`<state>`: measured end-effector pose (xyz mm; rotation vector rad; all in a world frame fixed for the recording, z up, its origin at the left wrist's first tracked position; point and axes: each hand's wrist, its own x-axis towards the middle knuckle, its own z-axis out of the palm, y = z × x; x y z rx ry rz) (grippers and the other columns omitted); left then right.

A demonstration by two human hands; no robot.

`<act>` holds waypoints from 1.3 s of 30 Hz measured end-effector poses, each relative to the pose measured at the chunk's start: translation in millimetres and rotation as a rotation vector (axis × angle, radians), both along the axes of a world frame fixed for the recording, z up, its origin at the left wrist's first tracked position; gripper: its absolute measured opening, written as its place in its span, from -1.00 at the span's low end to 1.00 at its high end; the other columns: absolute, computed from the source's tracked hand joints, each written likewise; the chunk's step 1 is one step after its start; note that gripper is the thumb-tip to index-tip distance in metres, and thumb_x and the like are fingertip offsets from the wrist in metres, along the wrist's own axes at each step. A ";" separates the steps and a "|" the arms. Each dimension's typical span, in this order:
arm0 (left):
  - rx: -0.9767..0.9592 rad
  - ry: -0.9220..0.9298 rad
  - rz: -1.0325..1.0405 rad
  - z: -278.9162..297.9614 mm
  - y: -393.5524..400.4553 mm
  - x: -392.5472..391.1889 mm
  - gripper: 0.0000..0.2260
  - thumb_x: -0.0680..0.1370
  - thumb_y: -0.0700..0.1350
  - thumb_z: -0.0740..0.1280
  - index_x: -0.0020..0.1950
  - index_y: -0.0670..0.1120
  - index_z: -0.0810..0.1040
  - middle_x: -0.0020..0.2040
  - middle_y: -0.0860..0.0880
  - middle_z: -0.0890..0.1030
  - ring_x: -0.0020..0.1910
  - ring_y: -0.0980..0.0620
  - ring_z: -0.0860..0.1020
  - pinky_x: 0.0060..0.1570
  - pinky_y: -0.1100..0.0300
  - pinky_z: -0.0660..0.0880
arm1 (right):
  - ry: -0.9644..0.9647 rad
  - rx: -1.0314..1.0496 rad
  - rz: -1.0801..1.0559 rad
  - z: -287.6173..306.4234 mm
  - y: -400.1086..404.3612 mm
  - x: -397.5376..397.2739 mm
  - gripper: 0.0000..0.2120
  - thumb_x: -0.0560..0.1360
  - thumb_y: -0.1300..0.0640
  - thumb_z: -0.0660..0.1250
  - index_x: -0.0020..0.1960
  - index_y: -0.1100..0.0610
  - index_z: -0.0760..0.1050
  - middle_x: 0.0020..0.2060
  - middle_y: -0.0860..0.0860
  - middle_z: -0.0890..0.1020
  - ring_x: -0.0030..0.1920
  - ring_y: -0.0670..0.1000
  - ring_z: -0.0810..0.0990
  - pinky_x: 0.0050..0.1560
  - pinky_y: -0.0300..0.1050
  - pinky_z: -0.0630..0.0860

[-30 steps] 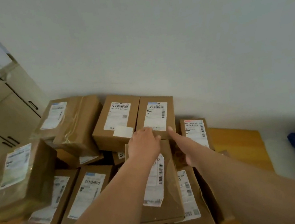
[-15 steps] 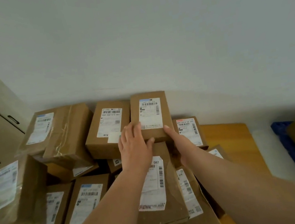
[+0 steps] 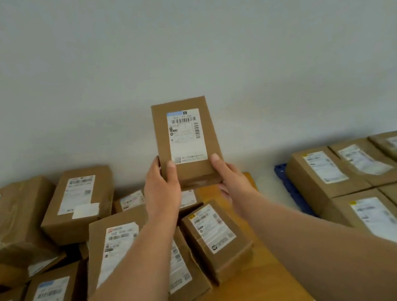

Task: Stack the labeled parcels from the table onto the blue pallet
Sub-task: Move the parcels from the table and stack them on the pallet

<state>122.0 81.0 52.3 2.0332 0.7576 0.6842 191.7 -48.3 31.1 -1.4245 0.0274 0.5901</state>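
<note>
I hold a small brown cardboard parcel [image 3: 186, 136] with a white barcode label up in front of the wall, above the table. My left hand [image 3: 163, 188] grips its lower left edge, thumb on the front face. My right hand [image 3: 230, 179] grips its lower right corner from below. Several more labeled parcels [image 3: 82, 200] lie piled on the wooden table [image 3: 240, 295] to the left. At the right, several parcels [image 3: 322, 171] sit in rows on the blue pallet [image 3: 290, 186], of which only a strip shows.
A pale wall stands right behind the table and pallet. A gap of light floor [image 3: 269, 191] separates the table's right edge from the pallet. A parcel [image 3: 214, 234] lies tilted near the table's middle, under my arms.
The parcel has come up off the pile, held in both hands, and stands above the table. My view has swung right, bringing the pallet's parcels into sight.
</note>
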 end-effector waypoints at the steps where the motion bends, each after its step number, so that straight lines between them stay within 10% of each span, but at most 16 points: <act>1: -0.007 -0.020 -0.023 1.3 -25.0 4.6 -0.68 0.65 0.10 0.13 0.36 0.04 0.40 0.20 0.06 0.55 0.18 0.05 0.51 0.15 0.09 0.46 | -0.033 -0.013 -0.029 2.1 -24.4 2.9 -0.31 0.44 -0.35 0.31 0.45 -0.05 0.30 0.29 -0.06 0.48 0.27 0.01 0.42 0.39 0.07 0.30; 16: -0.209 -0.060 -0.351 -10.2 -341.6 58.5 -0.62 0.63 0.11 0.18 0.44 0.08 0.37 0.30 0.10 0.52 0.26 0.10 0.47 0.27 0.04 0.45 | -0.117 -0.125 -0.362 12.9 -354.5 33.9 -0.53 0.54 -0.29 0.20 0.39 -0.14 0.38 0.28 -0.07 0.51 0.27 0.01 0.47 0.33 0.05 0.37; 21: -0.268 -0.035 -0.407 -5.5 -364.5 69.8 -0.57 0.64 0.04 0.19 0.50 0.01 0.28 0.36 0.05 0.46 0.27 0.15 0.41 0.20 0.21 0.34 | -0.102 -0.087 -0.422 9.7 -385.2 37.2 -0.67 0.60 -0.12 0.21 0.33 -0.08 0.37 0.03 -0.14 0.54 0.00 -0.19 0.48 -0.11 -0.26 0.37; 29: -0.310 -0.025 -0.410 -18.9 -370.2 97.3 -0.78 0.63 0.05 0.15 0.19 0.37 0.40 0.23 0.09 0.52 0.17 0.10 0.49 0.17 0.11 0.45 | -0.139 -0.163 -0.311 6.0 -397.1 67.6 -0.58 0.60 -0.08 0.23 0.45 -0.08 0.35 0.09 -0.19 0.54 0.16 -0.09 0.49 0.25 -0.13 0.37; 39: -0.344 0.024 -0.198 -29.8 -361.0 161.1 -0.59 0.64 0.03 0.17 0.50 0.08 0.32 0.34 0.06 0.50 0.30 0.06 0.45 0.31 0.03 0.42 | -0.132 -0.255 -0.068 -19.4 -381.4 158.6 -0.63 0.62 -0.12 0.13 0.42 -0.16 0.33 0.20 -0.10 0.50 0.27 -0.01 0.45 0.39 0.07 0.37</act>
